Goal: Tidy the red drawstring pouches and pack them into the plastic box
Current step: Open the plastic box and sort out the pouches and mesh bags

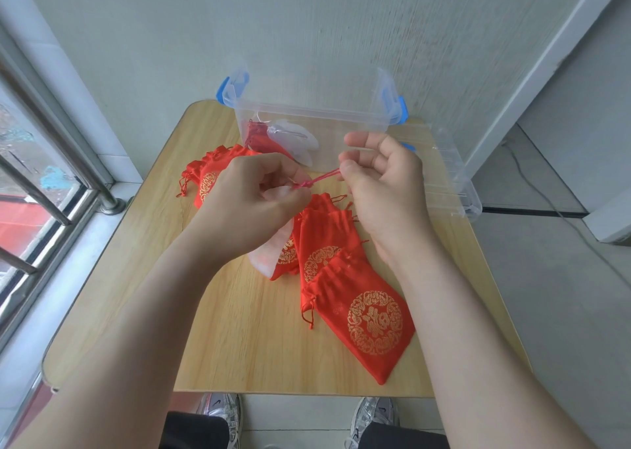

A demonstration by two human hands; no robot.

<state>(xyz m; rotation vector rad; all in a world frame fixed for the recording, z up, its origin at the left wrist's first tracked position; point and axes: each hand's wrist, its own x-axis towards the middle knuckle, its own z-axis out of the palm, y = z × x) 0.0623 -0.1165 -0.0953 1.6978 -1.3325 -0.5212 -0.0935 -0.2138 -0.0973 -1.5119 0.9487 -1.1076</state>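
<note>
- Red cord [322,177]: stretched taut in the air above table centre, between both hands.
- Left hand [249,199]: fingers curled tight and pinching the knotted end of the cord. What else it holds beneath, I cannot tell.
- Right hand [386,185]: thumb and forefinger pinch the other end of the cord, the remaining fingers loosely spread, palm up.
- Centre pouches [324,233]: overlapping heap at table centre, partly on a whitish sleeve [264,257].
- Near pouch [362,319]: flat at 5 o'clock, gold emblem up, touching the heap.
- Far pouches [205,172]: bunched at 10 o'clock, partly behind the left hand.
- Box [307,110]: clear with blue latches, open, at 12 o'clock. One red pouch in a clear wrap lies at its left end.
- Lid [454,175]: clear, at 2 o'clock, overhanging the table edge.
- Table [239,346]: wood-grain top.
- Barred window [51,162]: at 9 o'clock.
- Shoes [222,411]: at 6 o'clock, below the table edge.
</note>
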